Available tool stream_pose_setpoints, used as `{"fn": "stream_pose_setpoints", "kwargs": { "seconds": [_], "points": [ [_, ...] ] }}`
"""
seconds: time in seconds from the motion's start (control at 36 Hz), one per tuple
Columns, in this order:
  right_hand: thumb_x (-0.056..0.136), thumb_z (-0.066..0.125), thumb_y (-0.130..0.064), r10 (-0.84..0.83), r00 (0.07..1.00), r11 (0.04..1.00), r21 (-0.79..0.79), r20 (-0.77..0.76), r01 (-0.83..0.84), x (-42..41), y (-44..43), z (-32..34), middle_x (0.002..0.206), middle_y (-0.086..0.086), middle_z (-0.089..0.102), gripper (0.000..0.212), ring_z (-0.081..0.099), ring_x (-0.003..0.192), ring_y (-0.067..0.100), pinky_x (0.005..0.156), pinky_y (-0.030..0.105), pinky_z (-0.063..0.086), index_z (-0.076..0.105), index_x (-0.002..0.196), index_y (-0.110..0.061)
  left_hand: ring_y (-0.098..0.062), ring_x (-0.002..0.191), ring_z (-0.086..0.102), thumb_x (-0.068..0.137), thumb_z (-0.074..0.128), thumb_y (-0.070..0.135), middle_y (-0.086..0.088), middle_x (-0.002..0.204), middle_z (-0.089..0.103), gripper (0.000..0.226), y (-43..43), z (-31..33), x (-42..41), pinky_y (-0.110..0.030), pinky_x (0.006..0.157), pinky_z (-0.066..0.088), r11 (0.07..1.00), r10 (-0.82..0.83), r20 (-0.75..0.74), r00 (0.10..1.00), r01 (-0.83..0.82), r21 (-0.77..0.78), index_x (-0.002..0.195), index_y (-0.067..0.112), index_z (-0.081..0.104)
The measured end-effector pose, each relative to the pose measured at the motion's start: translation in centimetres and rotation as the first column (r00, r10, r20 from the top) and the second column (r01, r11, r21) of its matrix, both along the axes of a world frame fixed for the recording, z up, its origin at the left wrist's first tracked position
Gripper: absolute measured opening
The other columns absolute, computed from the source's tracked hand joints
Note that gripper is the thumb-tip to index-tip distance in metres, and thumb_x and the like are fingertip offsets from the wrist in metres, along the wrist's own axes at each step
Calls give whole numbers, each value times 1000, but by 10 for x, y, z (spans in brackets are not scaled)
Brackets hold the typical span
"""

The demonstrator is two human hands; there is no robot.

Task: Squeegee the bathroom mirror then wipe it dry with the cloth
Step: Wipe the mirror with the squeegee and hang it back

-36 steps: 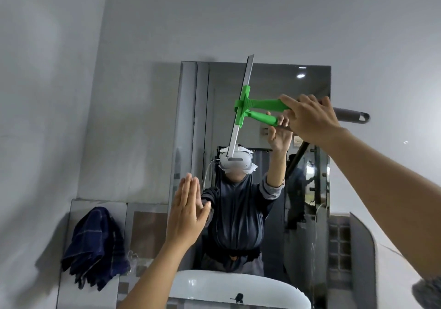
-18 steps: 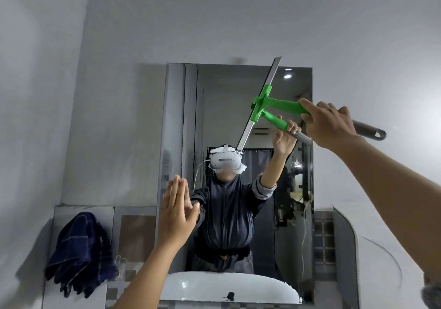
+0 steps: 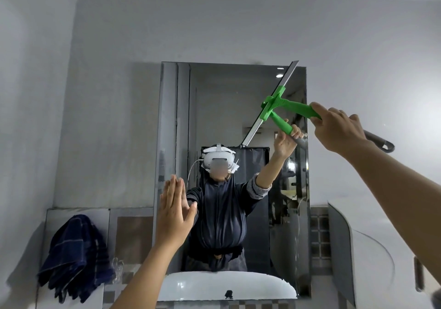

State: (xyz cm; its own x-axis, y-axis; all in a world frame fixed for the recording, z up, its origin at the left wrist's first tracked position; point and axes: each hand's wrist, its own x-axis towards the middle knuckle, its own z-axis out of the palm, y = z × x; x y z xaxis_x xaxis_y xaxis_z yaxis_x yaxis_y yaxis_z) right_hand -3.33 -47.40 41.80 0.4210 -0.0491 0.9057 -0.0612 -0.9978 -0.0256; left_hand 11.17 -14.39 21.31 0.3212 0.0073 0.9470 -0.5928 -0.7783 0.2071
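A tall frameless mirror (image 3: pixel 214 98) hangs on the white wall and reflects me. My right hand (image 3: pixel 338 127) grips the green squeegee (image 3: pixel 297 108) by its handle; the grey handle end sticks out past my wrist. The long blade lies slanted against the mirror's upper right part, its top end at the mirror's top edge. My left hand (image 3: pixel 174 211) is raised flat, fingers together, in front of the mirror's lower left edge, holding nothing. A dark blue checked cloth (image 3: pixel 74 258) hangs at the lower left.
A white basin (image 3: pixel 202 285) sits below the mirror. Tiled wall panels run behind the cloth and to the right of the mirror. A curved glass shelf (image 3: pixel 372 256) juts out at the right.
The squeegee has swept right across the top of the mirror and its blade has tilted further clockwise. My left hand has stayed raised and flat by the mirror's lower left.
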Motion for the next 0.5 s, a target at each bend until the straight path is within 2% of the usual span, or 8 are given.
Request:
{"fn": "stream_pose_setpoints", "kwargs": {
  "seconds": [0.33,0.5],
  "points": [
    [99,28,-20,63,998,981,183,-14,-59,5,11,-26,101,19,58,30,50,90,33,84,43,33,37,127,-18,-16,143,-2,87,37,47,-7,156,7,74,5,-2,1,-49,114,19,999,-21,-14,1000,21,34,147,12,12],
    [99,29,-20,98,995,961,261,-2,-95,5,25,-36,90,16,57,24,50,76,32,69,37,36,40,120,-17,-9,143,-8,87,33,50,-3,156,3,75,8,-2,-1,-38,116,11,998,-6,-14,1000,7,59,148,13,10]
  ]
}}
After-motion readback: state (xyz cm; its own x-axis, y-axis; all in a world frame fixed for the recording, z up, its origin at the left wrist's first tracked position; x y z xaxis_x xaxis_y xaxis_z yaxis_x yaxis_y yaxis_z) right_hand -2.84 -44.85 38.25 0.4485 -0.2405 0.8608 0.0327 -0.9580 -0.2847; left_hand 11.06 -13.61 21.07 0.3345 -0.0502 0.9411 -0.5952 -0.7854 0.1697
